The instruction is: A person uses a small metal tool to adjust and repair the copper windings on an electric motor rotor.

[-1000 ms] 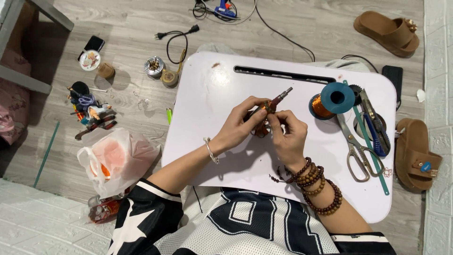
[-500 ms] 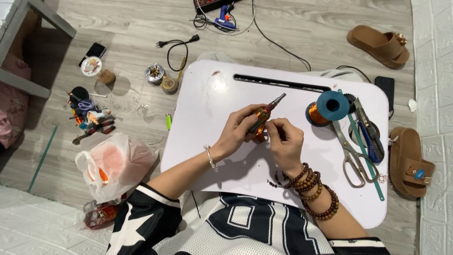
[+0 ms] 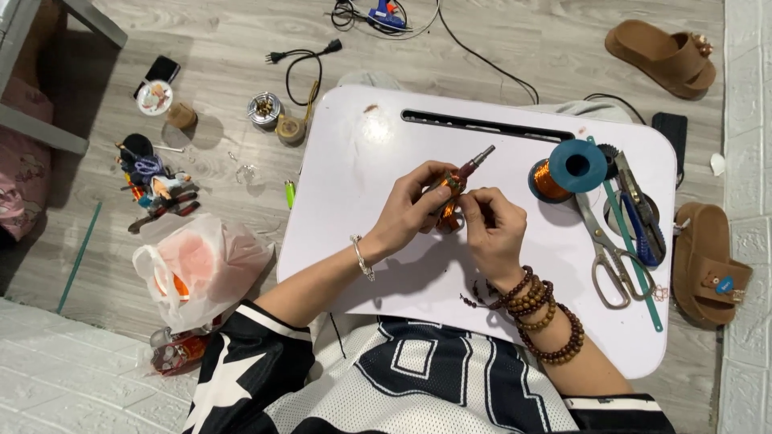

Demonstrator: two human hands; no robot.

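We grip the copper coil piece (image 3: 449, 210) in the left hand (image 3: 408, 210) over the white surface (image 3: 338, 241); right hand (image 3: 492, 229) pinches the wire at it. Keep tension steady, turns tight and even (feed from the spool (image 3: 563, 170)).

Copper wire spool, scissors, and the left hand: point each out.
copper wire spool (image 3: 572, 166), head view, on its blue top flange.
scissors (image 3: 605, 255), head view, on the metal handle shank.
left hand (image 3: 412, 207), head view, on the back of the hand.
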